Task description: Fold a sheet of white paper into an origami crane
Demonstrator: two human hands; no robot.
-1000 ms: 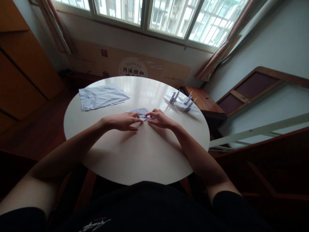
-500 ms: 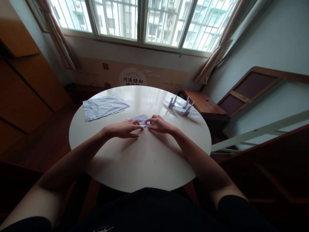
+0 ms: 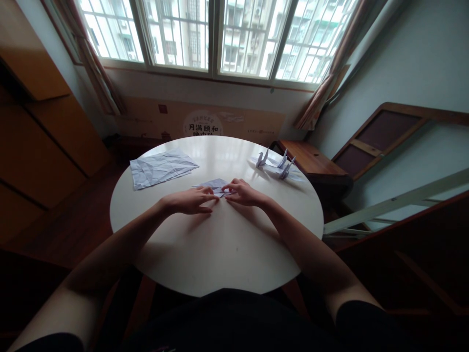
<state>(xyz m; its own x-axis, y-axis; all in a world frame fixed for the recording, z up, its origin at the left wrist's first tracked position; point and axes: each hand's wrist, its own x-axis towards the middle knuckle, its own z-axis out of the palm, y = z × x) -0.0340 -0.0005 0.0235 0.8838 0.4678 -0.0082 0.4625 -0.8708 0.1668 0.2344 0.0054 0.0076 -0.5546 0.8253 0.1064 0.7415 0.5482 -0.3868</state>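
A partly folded pale sheet of paper (image 3: 212,185) lies flat on the round white table (image 3: 220,244). My left hand (image 3: 188,201) rests on its near left edge with fingers curled and fingertips pinching the paper. My right hand (image 3: 244,193) mirrors it on the right side, fingertips pressed onto the same fold. The two hands almost touch over the paper's near corner, which they hide.
A stack of creased paper sheets (image 3: 161,167) lies at the table's left. Folded paper cranes (image 3: 278,165) stand at the right back. A wooden side table (image 3: 311,161) sits beyond the right edge, a cardboard box (image 3: 201,122) under the window, wooden cabinets (image 3: 40,137) at left.
The view has tilted upward, so the table and hands sit lower in the picture. Both hands stay pressed on the folded paper in the same pose.
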